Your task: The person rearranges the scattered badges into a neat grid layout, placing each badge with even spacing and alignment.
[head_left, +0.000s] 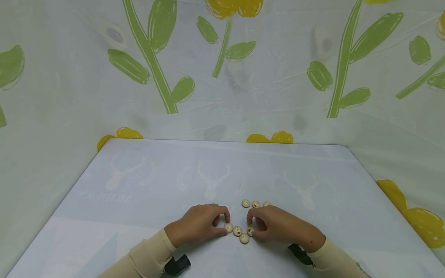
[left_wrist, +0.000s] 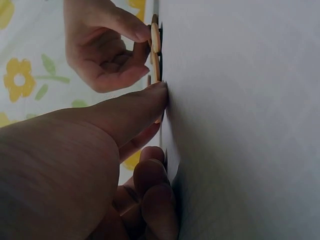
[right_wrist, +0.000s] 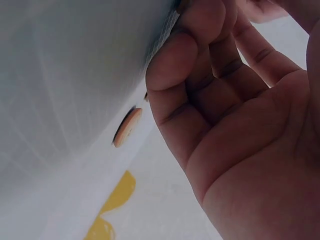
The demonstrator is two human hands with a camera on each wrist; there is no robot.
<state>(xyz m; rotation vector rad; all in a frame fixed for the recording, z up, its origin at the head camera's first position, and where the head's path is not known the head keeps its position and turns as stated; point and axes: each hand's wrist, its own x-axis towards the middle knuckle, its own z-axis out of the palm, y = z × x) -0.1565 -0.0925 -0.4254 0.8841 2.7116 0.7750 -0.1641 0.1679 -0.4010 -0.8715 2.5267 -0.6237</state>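
Over there on the pale table (head_left: 139, 208), left hand (head_left: 198, 224) pinching a wooden disc (head_left: 228, 227), right hand (head_left: 279, 224) pinching another disc (head_left: 250, 231), two discs (head_left: 244, 239) between, three farther discs (head_left: 255, 204) in a row

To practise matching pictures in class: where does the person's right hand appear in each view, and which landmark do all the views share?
Head: right hand, low, right of centre.
Left wrist: right hand, upper left, at the wooden discs.
Right wrist: right hand, large, filling much of the right side.
Shared landmark: flower-printed cloth.

Curtained-off work spot, flower-print sheet (head_left: 278, 69) on three sides, pale table (head_left: 139, 208), deer-head prints (head_left: 210, 183)
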